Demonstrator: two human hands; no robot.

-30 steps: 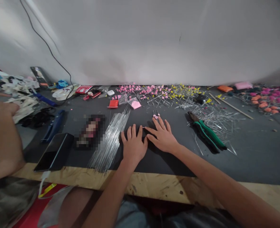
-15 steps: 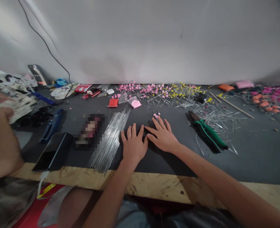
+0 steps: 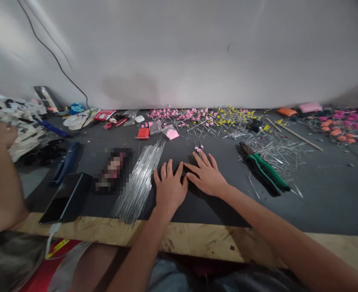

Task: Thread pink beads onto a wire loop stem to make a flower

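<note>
Both my hands lie flat on the dark table mat [image 3: 221,213], fingers spread, with their thumbs and index fingers almost meeting. My left hand [image 3: 170,188] is open and holds nothing. Beside it on the left lies a bundle of thin silvery wires [image 3: 139,182]. My right hand [image 3: 207,176] is also open and empty. Just beyond its fingertips sits a small piece of bent wire with pink bits [image 3: 198,147]. Green-handled pliers [image 3: 265,168] rest to the right of that hand, by a heap of loose wire pieces [image 3: 280,150].
Pink-tipped wires [image 3: 181,116] and yellow-tipped wires [image 3: 235,116] line the wall. A red packet [image 3: 142,133] and pink packet [image 3: 172,134] lie before them. Left are a phone [image 3: 66,198], a blue-handled tool [image 3: 65,162] and another person's arm [image 3: 2,178]. Orange and purple balls [image 3: 338,127] lie far right.
The view has shifted very slightly. My two hands stay flat in the same place, and the things on the table have not moved.
</note>
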